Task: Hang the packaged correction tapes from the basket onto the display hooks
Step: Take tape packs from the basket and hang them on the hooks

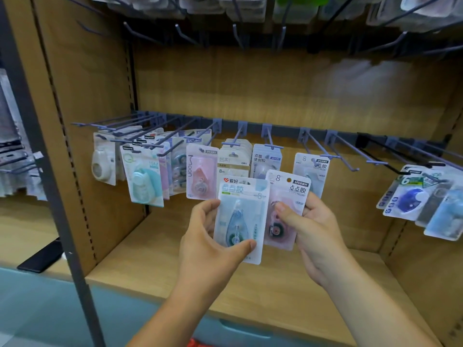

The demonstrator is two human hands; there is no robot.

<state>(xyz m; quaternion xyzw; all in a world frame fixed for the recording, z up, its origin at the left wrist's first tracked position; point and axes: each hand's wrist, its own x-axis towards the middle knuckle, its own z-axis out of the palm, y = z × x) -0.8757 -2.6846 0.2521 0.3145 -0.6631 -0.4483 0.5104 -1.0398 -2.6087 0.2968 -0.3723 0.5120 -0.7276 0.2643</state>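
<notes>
While the wooden shelf (250, 284) below leaves open room, the coming move turns on the hook rail (283, 127), which lies above and behind both held packs. Left hand (210, 236) grips the blue pack (240, 216), fingers (246, 246) curled round its sides; right hand (315, 231) pinches the pink pack (288, 196), tucked partly behind the blue one's right edge. Both stand upright, long axis vertical, hang holes on top. Judged nearest free target: bare hook (374, 161), up and right of the right hand. Basket not in view.
</notes>
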